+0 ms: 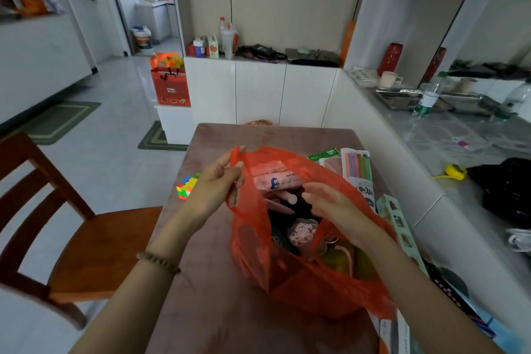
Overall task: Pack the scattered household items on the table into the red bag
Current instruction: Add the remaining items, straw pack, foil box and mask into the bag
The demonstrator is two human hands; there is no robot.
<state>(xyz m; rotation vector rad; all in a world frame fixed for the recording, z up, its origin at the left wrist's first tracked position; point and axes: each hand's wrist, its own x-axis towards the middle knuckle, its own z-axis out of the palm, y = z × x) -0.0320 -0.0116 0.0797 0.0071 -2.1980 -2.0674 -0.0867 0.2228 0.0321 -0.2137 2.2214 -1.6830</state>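
Red bag is stood open on the brown bench, its far handle pinched by the left hand while the right hand is held slack, fingers loose, over its mouth, with a colour cube left near the bench's edge.

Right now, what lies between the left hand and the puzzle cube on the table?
Nothing: in the head view, the puzzle cube sits just beyond the left hand, with only bare table showing beside it.
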